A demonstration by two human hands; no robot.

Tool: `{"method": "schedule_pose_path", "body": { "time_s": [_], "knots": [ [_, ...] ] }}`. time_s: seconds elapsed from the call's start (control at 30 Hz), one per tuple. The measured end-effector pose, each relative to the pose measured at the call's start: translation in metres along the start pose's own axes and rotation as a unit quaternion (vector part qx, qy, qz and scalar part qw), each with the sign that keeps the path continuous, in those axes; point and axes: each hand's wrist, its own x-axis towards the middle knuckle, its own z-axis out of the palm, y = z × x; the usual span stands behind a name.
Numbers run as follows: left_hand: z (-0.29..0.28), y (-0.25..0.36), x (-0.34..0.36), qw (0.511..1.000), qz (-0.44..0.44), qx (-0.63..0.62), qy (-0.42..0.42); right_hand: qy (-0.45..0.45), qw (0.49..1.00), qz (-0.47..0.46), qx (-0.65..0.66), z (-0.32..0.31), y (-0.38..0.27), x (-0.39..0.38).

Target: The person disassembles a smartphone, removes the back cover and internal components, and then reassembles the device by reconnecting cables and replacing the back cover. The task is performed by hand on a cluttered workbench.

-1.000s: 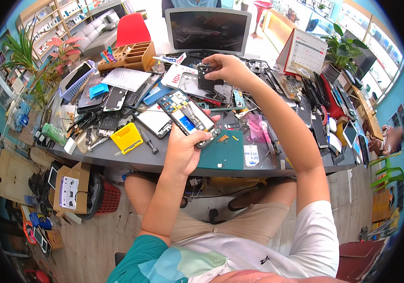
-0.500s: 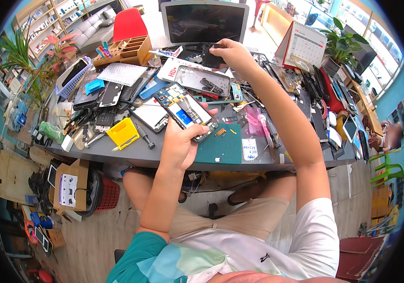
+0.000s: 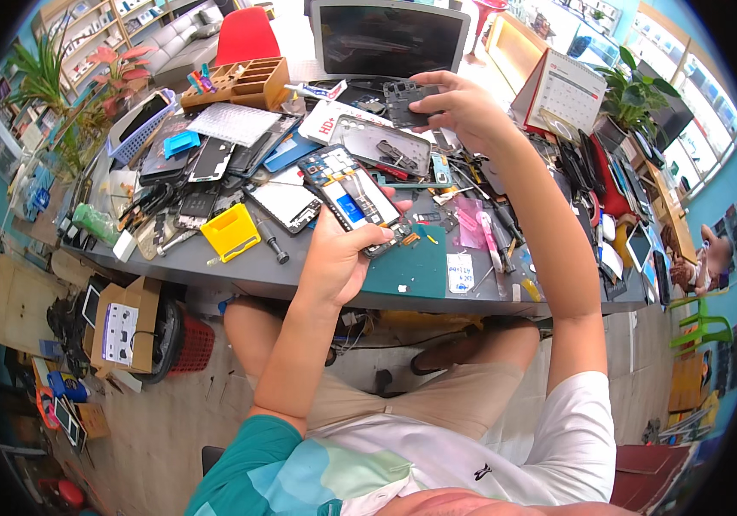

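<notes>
An opened phone, its circuit board and a blue patch bared, lies tilted in my left hand. The thumb presses on its near end and the fingers curl beneath its right edge. Below it is a green work mat. Farther off, above the back of the desk, my right hand pinches a thin black phone cover piece by its right edge. A grey phone case or tray with a dark cable in it sits between the two hands.
Phone parts crowd the desk. A yellow holder and a screwdriver lie left of the mat, pink plastic to its right. A laptop, wooden organizer and desk calendar stand at the back. A person sits far right.
My right hand has turned, showing the black cover piece flatter, and has shifted slightly right. My left hand still grips the phone. The whole view has shifted a little.
</notes>
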Motion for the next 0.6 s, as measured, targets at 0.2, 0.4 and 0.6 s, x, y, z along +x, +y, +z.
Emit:
{"method": "schedule_pose_path", "body": {
  "time_s": [0.2, 0.4, 0.6],
  "knots": [
    [-0.001, 0.003, -0.002, 0.999, -0.018, 0.023, -0.042, 0.032, 0.992, -0.105, -0.061, 0.025, -0.017, -0.054],
    [-0.001, 0.003, -0.003, 0.995, -0.041, 0.015, -0.091, 0.055, 0.849, -0.380, -0.362, 0.050, 0.007, -0.079],
    [0.000, 0.008, -0.005, 0.991, -0.071, 0.037, -0.110, 0.057, 0.812, -0.448, -0.369, 0.060, 0.030, -0.088]
  ]
}}
